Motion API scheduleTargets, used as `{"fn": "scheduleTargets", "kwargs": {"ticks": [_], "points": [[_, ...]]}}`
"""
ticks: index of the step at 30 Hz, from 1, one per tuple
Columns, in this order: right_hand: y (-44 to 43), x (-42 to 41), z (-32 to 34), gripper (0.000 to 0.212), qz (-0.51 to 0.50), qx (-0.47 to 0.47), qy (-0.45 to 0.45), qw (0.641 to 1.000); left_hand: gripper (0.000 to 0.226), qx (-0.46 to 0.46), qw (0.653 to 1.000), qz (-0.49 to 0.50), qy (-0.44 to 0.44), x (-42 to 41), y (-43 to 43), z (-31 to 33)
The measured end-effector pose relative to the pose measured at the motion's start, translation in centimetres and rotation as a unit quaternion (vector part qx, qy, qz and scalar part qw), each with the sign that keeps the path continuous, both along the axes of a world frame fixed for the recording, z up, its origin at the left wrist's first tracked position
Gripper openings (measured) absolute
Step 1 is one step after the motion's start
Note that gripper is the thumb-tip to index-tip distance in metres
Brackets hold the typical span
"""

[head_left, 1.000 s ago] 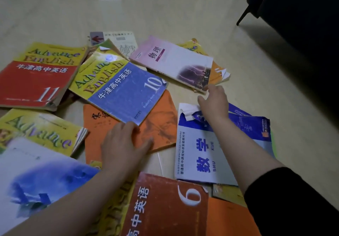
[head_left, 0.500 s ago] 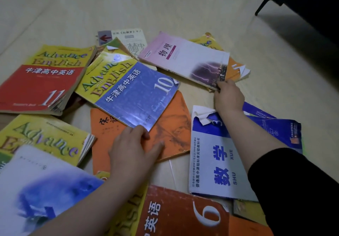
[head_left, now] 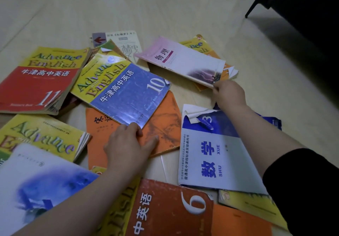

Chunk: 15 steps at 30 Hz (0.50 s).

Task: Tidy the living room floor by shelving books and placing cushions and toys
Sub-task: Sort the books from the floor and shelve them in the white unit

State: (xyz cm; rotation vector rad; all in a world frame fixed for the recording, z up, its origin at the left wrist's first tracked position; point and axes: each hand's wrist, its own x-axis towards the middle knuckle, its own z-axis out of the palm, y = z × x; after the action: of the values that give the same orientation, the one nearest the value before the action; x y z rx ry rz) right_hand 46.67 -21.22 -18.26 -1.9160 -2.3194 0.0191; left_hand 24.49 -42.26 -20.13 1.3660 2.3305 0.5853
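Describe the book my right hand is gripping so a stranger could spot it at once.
Start at the dark furniture at the far right, then look to the nearest books scattered on the floor. The pink book lies there atop a yellow book, its near corner pinched by the right hand. It alone is pale pink with a lightning photo.

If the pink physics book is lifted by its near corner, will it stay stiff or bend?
Probably it bends: the pink book looks a thin softcover, and the right hand pinches only one corner. Being thin, it seems light. It may slide, as it lies on a yellow book.
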Motion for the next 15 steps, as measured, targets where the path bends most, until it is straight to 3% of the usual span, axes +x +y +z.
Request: {"fn": "scheduleTargets", "kwargs": {"ticks": [2, 6, 10, 15], "points": [[-1.2, 1.1, 0.9, 0.019, 0.012, 0.048, 0.007, 0.999, 0.043, -0.036, 0.999, -0.002, -0.002, 0.3, 0.0, 0.4], [-3.7, 2.4, 2.5, 0.023, 0.059, 0.12, 0.049, 0.99, 0.046, -0.107, 0.99, -0.036, -0.089, 2.3, 0.2, 2.1], [-6.0, 3.8, 3.0, 0.023, 0.065, 0.131, 0.054, 0.988, 0.048, -0.224, 0.953, -0.103, -0.176, 6.8, -0.1, 3.3], [-7.9, 5.6, 4.2, 0.022, 0.028, 0.151, 0.051, 0.987, 0.019, -0.155, 0.944, -0.004, -0.293, 9.0, -0.7, 3.2]]}}
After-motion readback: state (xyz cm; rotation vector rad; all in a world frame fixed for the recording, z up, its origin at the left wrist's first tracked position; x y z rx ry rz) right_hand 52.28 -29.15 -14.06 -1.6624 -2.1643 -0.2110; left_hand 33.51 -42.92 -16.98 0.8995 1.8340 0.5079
